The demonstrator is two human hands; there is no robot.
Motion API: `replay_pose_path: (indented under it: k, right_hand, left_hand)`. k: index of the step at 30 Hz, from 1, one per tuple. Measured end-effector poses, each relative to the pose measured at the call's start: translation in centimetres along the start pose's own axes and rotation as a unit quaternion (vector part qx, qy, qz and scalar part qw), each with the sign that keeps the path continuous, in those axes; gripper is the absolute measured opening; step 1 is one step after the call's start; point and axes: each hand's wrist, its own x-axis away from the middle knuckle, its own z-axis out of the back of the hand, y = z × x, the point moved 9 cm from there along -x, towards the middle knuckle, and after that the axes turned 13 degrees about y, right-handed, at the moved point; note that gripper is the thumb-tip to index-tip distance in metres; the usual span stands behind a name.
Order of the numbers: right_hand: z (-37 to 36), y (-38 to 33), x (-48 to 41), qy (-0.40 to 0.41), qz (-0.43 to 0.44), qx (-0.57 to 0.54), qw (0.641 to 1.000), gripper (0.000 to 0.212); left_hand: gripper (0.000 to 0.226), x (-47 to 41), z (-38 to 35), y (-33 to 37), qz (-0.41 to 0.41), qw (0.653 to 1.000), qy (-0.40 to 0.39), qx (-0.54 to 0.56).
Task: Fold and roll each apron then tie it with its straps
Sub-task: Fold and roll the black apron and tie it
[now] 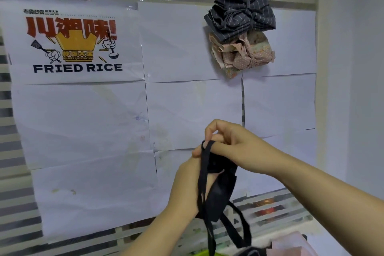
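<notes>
- Holding the black apron (pixel 223 193) as a soft roll in mid-air before the papered wall (pixel 187 100), the left hand (pixel 187 183) curls round its middle.
- The right hand (pixel 234 143) pinches the strap (pixel 204 170), which loops over its fingers; how tightly is hard to tell.
- The cloth looks light and limp and is likely to unroll, so it is best gripped mid-roll with the strap taut.
- Two tied aprons (pixel 241 18) hang above.

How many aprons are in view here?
3: a grey striped apron hangs tied top right, a pink apron just below it, a black apron held lower centre. More may be hidden below.
</notes>
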Motion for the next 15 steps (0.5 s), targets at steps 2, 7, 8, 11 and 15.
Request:
replay_pose_path:
  k: [2,7,8,11,15]
  right_hand:
    - [0.2,-0.4,-0.5,0.016,0.026,0.075,0.997,0.01]
    - [1.5,-0.4,-1.4,0.044,0.009,0.122,0.992,0.029]
    - [1.8,0.0,-1.4,0.044,-0.004,0.097,0.994,0.033]
    - [3.4,0.3,-1.4,0.104,-0.01,0.016,0.994,0.041]
    - [5.6,2.1,-1.3,0.173,-0.08,-0.139,0.972,0.047]
  left_hand:
    - [0.015,0.2,-0.2,0.1,0.012,0.999,0.002,0.046]
    - [0.025,0.3,0.0,0.0,0.061,0.982,0.021,0.178]
    - [0.024,0.2,0.0,-0.3,0.078,0.976,0.026,0.202]
    - [0.018,-0.1,0.6,-1.0,0.121,0.959,0.054,0.25]
    - [0.015,-0.8,1.8,-1.2,0.115,0.952,0.091,0.27]
